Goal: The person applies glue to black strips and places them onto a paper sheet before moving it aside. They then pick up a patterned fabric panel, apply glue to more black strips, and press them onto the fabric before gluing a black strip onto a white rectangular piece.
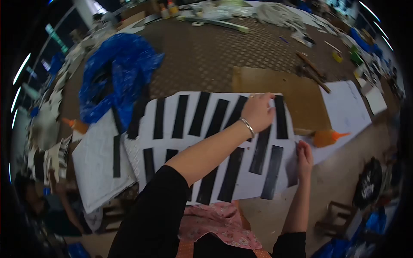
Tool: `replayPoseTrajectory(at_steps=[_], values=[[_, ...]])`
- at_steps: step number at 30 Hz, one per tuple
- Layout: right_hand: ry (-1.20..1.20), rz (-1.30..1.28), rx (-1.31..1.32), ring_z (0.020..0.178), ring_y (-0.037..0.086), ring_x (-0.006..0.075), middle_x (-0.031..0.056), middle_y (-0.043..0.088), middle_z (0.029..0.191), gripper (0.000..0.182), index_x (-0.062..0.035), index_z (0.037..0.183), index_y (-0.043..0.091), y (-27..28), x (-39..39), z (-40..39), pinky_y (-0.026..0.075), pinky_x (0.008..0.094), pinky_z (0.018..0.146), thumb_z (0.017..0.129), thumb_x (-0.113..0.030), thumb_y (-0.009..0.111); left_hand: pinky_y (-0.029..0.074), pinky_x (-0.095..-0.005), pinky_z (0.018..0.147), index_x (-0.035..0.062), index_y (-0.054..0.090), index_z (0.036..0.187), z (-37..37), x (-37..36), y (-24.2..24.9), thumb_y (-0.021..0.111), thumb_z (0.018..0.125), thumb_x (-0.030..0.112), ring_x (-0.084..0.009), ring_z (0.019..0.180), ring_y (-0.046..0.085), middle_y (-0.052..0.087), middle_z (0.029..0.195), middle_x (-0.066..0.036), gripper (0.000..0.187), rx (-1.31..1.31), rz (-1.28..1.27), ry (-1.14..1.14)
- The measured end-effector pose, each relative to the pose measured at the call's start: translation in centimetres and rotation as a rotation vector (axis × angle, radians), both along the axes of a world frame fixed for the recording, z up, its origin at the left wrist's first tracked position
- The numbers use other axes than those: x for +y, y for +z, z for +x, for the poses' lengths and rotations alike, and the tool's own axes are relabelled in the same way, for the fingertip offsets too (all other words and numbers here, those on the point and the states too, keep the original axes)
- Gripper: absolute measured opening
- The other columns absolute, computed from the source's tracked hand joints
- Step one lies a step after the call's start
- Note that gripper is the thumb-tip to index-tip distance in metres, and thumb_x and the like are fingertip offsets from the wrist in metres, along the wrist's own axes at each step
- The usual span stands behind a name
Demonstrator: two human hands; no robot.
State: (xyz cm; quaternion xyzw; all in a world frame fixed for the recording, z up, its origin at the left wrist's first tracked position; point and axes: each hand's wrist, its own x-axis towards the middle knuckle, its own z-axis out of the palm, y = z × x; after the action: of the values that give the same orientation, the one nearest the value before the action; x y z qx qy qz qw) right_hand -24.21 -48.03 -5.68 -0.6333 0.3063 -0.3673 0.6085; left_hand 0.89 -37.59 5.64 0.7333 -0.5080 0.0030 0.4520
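Note:
A white sheet [202,148] lies before me at the near table edge, with black strips [229,174] set on it in rows. My left hand [260,112], with a bangle on its wrist, reaches across to the sheet's upper right. Its fingers are pinched at the top of a strip; what sits between them is hidden. At the sheet's right edge, my right hand [304,158] is closed with curled fingers, seemingly holding that edge. An orange-tipped glue bottle [325,138] lies just above that hand. Left of the sheet is a white padded piece [101,167] with a black strip.
A crumpled blue plastic bag [124,64] lies at the left, with another orange-tipped bottle [78,125] below it. Brown board [282,81] and white paper [346,103] lie at the right, beside wooden-handled tools [316,73]. Grey cloth [279,17] is farther back. A person [56,206] is at lower left.

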Motion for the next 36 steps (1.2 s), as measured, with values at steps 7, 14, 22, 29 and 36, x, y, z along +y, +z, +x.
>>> replayPoseTrajectory(at_steps=[7,14,22,29,36], values=[[0.1,0.121,-0.114,0.097,0.048,0.0107,0.0024,0.052,0.105,0.026,-0.0006,0.114,0.049,0.3,-1.1,-0.1,0.037,0.022,0.087,0.093,-0.013,0.04,0.042,-0.037,0.079,0.0034,0.054,0.103,8.5,24.7,2.2,0.063,0.07,0.013,-0.0304,0.09,0.052,0.056,0.09,-0.014,0.035,-0.017,0.026,0.382],[0.144,0.108,-0.006,0.099,0.049,0.0123,0.0037,0.053,0.107,0.026,-0.0011,0.114,0.049,-0.7,-2.8,-0.6,0.036,0.0238,0.09,0.093,-0.013,0.042,0.045,-0.0387,0.075,0.0,0.049,0.108,8.5,51.7,-3.3,0.068,0.069,0.019,-0.0317,0.087,0.054,0.054,0.094,-0.019,0.047,0.154,0.233,1.127],[0.124,0.052,0.064,0.102,0.048,0.0138,0.0043,0.053,0.109,0.024,-0.0021,0.112,0.051,-1.8,-4.6,-0.7,0.035,0.0253,0.091,0.091,-0.01,0.042,0.044,-0.0436,0.078,-0.003,0.037,0.117,6.0,51.3,-5.4,0.07,0.062,0.027,-0.0377,0.092,0.051,0.051,0.099,-0.021,0.071,0.042,0.482,1.09],[0.08,0.04,0.101,0.097,0.049,0.0132,0.0027,0.054,0.104,0.024,-0.0032,0.111,0.052,-3.1,-6.6,-0.8,0.037,0.0247,0.087,0.088,-0.006,0.045,0.045,-0.0421,0.077,-0.0062,0.032,0.121,6.6,51.9,-4.2,0.068,0.062,0.021,-0.0372,0.091,0.051,0.05,0.099,-0.022,0.074,0.111,0.563,1.086],[-0.009,-0.033,0.216,0.099,0.05,0.0149,0.0047,0.055,0.106,0.027,-0.0022,0.11,0.053,-2.6,-6.6,-0.9,0.037,0.0253,0.088,0.085,-0.004,0.045,0.047,-0.0388,0.076,-0.0063,0.036,0.12,7.8,59.3,-4.5,0.064,0.065,0.009,-0.0371,0.088,0.052,0.044,0.103,-0.022,0.064,0.107,0.414,1.211]])
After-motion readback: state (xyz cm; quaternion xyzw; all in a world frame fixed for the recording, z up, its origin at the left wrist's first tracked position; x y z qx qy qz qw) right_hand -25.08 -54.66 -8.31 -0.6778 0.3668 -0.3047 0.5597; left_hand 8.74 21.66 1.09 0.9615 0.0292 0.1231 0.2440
